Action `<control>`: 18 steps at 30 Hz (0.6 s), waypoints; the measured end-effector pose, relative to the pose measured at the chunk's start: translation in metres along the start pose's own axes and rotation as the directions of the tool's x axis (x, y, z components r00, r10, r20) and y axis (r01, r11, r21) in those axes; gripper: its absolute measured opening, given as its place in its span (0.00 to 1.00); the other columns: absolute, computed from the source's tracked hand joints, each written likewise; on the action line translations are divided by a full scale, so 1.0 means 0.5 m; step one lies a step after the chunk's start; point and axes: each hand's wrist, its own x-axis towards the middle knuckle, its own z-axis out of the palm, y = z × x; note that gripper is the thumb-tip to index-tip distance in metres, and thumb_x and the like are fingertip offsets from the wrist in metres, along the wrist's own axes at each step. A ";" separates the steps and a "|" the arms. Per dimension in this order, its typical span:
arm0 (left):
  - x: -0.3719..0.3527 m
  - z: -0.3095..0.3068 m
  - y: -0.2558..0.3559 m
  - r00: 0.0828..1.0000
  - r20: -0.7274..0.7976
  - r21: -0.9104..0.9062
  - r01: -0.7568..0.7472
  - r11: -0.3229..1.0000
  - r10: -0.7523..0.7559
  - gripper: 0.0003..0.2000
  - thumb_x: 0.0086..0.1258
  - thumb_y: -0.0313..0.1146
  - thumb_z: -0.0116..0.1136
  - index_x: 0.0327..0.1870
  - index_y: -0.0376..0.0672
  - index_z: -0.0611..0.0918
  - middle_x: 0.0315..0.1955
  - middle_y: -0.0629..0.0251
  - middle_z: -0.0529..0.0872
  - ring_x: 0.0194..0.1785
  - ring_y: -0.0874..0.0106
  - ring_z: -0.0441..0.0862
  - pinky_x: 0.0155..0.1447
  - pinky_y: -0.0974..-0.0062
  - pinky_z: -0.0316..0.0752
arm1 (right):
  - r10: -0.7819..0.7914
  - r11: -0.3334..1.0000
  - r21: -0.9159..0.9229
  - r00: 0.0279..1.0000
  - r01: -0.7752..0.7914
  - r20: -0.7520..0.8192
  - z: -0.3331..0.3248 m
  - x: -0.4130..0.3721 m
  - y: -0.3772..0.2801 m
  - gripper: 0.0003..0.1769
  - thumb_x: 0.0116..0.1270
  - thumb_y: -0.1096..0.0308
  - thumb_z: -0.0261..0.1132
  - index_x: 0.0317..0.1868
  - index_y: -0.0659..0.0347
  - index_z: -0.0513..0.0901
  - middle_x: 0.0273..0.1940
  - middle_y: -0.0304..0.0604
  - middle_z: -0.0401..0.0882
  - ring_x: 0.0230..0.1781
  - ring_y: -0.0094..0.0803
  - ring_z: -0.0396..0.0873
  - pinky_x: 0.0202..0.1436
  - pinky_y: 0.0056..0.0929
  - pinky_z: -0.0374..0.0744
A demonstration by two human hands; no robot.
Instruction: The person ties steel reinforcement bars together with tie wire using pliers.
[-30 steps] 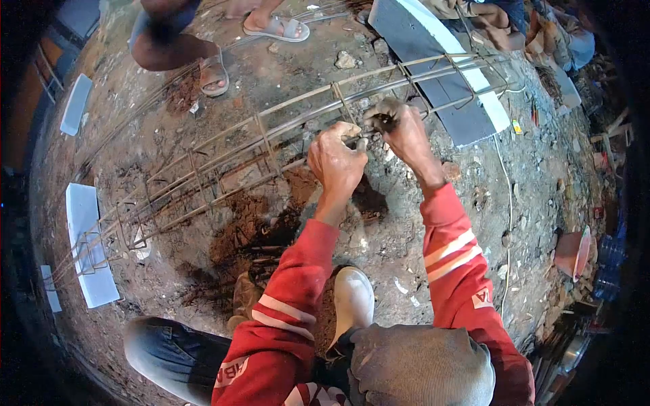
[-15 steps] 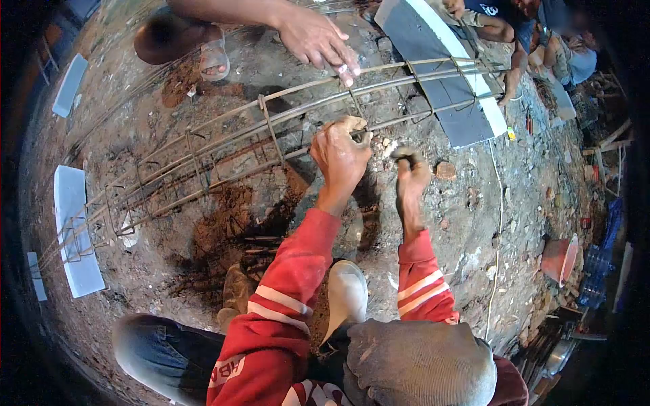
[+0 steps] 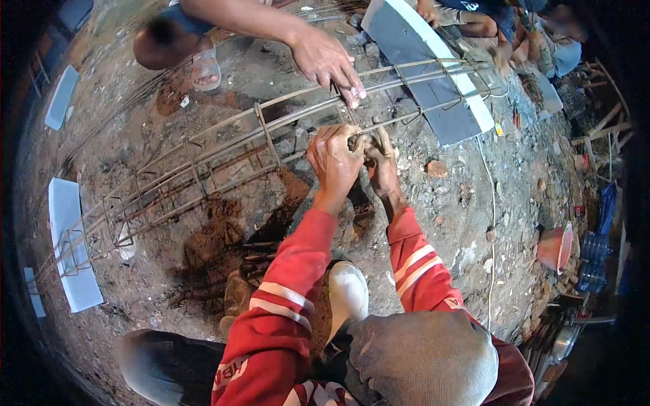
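A long rebar cage (image 3: 268,139) of thin bars and square stirrups runs diagonally across the ground ahead of me. My left hand (image 3: 335,161) is closed at its near bar, beside a stirrup. Right beside it, my right hand (image 3: 384,169) has its fingers bent against the same bar. Whatever lies between those right fingers is too small and covered to name. Just beyond, another person's hand (image 3: 328,62) reaches in from the top and rests its fingers on the cage's far bars.
Pale slabs lie under the cage's ends, one at the right (image 3: 433,74) and one at the left (image 3: 74,243). A white cord (image 3: 492,230) crosses the rough ground. A red bucket (image 3: 555,248) stands at the right. Other people (image 3: 501,30) sit at the upper right.
My right hand has moved left and up to the bar, next to my left hand. The other person's fingers have shifted slightly nearer to my hands. The view has tilted a little.
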 end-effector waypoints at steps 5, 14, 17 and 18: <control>0.001 -0.002 0.000 1.000 0.011 -0.013 0.011 1.000 -0.011 0.06 0.54 0.34 0.72 0.32 0.47 0.88 0.33 0.63 0.89 0.39 0.58 0.85 0.44 0.61 0.77 | 0.079 0.936 0.344 0.997 -0.080 0.017 0.020 0.009 -0.001 0.35 0.66 0.80 0.58 0.74 0.47 0.69 0.49 0.39 0.79 0.43 0.31 0.78 0.49 0.30 0.80; 0.004 -0.002 0.005 1.000 0.008 0.028 0.029 0.999 -0.029 0.06 0.54 0.35 0.73 0.32 0.49 0.89 0.32 0.63 0.89 0.38 0.59 0.85 0.44 0.61 0.77 | -0.527 -0.244 -0.966 0.825 0.086 0.207 0.047 -0.067 -0.010 0.22 0.58 0.71 0.65 0.55 0.48 0.81 0.66 0.50 0.67 0.65 0.52 0.66 0.69 0.59 0.60; -0.001 -0.005 0.010 0.999 -0.043 -0.002 -0.005 1.000 0.005 0.05 0.55 0.32 0.73 0.32 0.47 0.88 0.33 0.64 0.89 0.40 0.60 0.85 0.46 0.61 0.77 | -0.557 -0.263 -0.931 0.749 0.252 0.360 0.039 -0.070 -0.040 0.17 0.58 0.69 0.64 0.50 0.57 0.81 0.60 0.51 0.73 0.62 0.48 0.70 0.69 0.57 0.61; 0.000 -0.002 0.008 0.999 -0.046 -0.011 -0.007 1.000 0.007 0.05 0.55 0.32 0.73 0.32 0.47 0.88 0.33 0.64 0.89 0.40 0.60 0.85 0.46 0.61 0.77 | -0.458 -0.265 -0.917 0.798 0.299 0.393 0.030 -0.061 -0.051 0.15 0.59 0.68 0.64 0.47 0.60 0.81 0.54 0.50 0.76 0.60 0.47 0.72 0.69 0.56 0.61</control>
